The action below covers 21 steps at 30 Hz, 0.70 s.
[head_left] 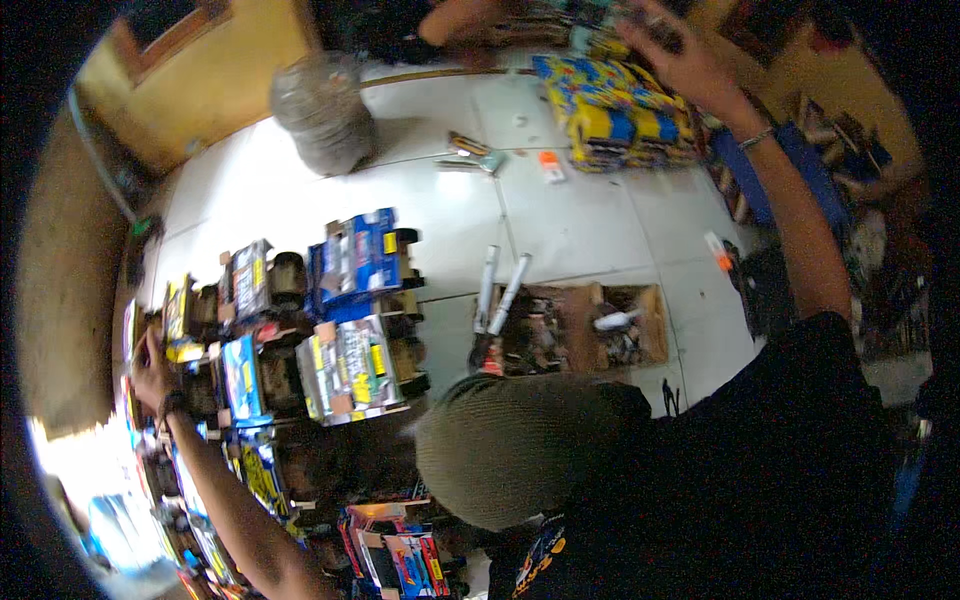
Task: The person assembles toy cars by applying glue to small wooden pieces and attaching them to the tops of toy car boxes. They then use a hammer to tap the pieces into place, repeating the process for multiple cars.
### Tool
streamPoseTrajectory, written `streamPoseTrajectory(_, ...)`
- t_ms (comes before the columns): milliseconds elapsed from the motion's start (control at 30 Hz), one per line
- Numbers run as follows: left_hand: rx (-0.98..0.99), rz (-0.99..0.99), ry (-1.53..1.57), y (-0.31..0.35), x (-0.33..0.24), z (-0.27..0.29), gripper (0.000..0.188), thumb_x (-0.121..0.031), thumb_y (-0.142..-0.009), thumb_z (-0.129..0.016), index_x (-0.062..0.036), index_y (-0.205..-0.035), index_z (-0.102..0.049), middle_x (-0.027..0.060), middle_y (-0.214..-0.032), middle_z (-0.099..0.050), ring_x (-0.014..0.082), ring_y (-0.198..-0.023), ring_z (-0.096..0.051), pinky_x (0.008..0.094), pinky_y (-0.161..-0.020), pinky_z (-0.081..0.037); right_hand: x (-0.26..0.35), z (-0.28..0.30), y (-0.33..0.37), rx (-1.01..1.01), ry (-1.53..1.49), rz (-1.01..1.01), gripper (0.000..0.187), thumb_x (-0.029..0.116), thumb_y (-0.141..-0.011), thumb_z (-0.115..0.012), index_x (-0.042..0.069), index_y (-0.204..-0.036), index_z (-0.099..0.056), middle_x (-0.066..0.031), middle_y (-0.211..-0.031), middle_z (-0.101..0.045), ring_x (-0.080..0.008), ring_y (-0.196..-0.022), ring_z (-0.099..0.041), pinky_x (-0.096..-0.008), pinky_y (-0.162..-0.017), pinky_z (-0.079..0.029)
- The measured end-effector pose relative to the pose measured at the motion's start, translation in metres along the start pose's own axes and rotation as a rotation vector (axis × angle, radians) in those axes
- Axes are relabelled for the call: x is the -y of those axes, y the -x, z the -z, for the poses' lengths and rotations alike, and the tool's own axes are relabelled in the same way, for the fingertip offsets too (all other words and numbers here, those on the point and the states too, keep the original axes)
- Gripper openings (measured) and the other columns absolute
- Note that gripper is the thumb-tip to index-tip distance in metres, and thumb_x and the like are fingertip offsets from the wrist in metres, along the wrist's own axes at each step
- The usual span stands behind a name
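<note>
On the left, my left hand (152, 375) reaches the outer end of rows of colourful toy trucks with black wheels. Its bent fingers appear closed on the edge of a toy truck (132, 330), partly hidden and blurred. A blue toy truck (355, 262) and a silver one (350, 368) stand closer to the middle. At the far right, my right hand (685, 60) is raised beyond a stack of yellow and blue packets (620, 125). Its fingers curl around something dark that blur keeps me from naming.
A two-part box of small pieces (657, 325) lies mid-floor beside two white tubes (510, 292). Farther off are a cloudy plastic container (325, 115), hand tools (470, 152) and a small orange-and-white bottle (551, 167). Another person's arm (460, 20) shows at the top.
</note>
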State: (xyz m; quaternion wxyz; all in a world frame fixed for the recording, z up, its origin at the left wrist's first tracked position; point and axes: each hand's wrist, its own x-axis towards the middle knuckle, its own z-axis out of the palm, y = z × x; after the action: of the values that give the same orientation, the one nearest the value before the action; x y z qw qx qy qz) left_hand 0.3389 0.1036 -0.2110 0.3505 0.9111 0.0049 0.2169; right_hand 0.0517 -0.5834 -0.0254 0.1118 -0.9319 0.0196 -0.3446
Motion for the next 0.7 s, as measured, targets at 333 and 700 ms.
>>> streamPoseTrajectory(333,0.222,0.048,0.001,-0.036,0.040,0.015,0.051,-0.048,-0.091,-0.064,-0.0029,-0.115,-0.069,0.0083,-0.099,-0.074,0.0165,-0.087,-0.069,0.0310,-0.080,-0.052,-0.061,-0.019,0.286,1.449,-0.159,-0.806,0.037,0.038,-0.088,-0.067,0.017,-0.118,-0.065,-0.0060,-0.097,-0.069,-0.0185,-0.070,-0.063,-0.0335,-0.053,-0.053)
streamPoseTrajectory(700,0.268,0.046,0.533,-0.016,0.034,0.107,0.043,-0.026,-0.096,-0.064,-0.0030,-0.132,-0.055,0.0077,-0.120,-0.062,0.0134,-0.098,-0.063,0.0258,-0.079,-0.054,-0.016,-0.104,0.362,1.354,0.758,-0.083,0.024,0.032,-0.079,-0.070,0.010,-0.087,-0.075,-0.0093,-0.088,-0.073,-0.0278,-0.082,-0.071,-0.0449,-0.066,-0.053)
